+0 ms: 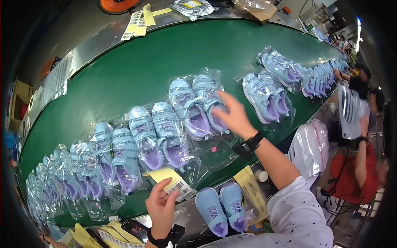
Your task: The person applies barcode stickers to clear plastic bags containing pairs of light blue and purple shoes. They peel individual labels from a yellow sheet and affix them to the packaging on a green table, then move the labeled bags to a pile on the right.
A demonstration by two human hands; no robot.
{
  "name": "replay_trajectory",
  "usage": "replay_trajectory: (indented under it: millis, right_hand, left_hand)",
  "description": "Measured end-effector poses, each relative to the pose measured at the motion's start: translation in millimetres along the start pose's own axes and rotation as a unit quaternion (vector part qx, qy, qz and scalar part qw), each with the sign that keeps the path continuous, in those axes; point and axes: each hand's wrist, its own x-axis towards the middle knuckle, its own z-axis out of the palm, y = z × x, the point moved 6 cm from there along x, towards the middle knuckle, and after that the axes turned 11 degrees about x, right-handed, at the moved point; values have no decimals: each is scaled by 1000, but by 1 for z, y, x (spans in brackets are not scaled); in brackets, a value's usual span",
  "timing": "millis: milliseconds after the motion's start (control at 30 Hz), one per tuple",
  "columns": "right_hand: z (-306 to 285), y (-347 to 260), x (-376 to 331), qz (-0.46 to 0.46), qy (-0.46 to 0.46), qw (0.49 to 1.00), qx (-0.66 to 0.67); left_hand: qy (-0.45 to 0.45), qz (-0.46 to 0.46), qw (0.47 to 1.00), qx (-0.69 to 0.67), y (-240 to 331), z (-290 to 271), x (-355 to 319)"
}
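My right hand [234,114] reaches out over the green conveyor belt [136,70] and rests on the near edge of a clear bag holding a pair of light-blue and purple shoes [198,108]. My left hand [161,207] pinches a yellow-and-white barcode label sheet [173,182] near the belt's front edge. An unbagged pair of the same shoes [222,208] lies on the metal ledge between my arms. Another bagged pair [159,137] lies just left of the one I touch.
Several bagged pairs line the belt from far left [82,173] to far right [281,68]. Label strips [138,22] lie on the far metal rim. A person in red [355,173] sits at right holding a plastic bag [350,109]. Yellow label stacks [84,236] sit at bottom left.
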Motion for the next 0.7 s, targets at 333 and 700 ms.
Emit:
replay_trajectory:
  millis: [333,700]
  right_hand:
    - [-12,105,115,344,-68,887,302]
    - [-8,102,100,332,3,880,341]
  left_hand:
    - [-91,-29,995,25,30,36,-4]
    - [-65,-9,998,-8,31,53,13]
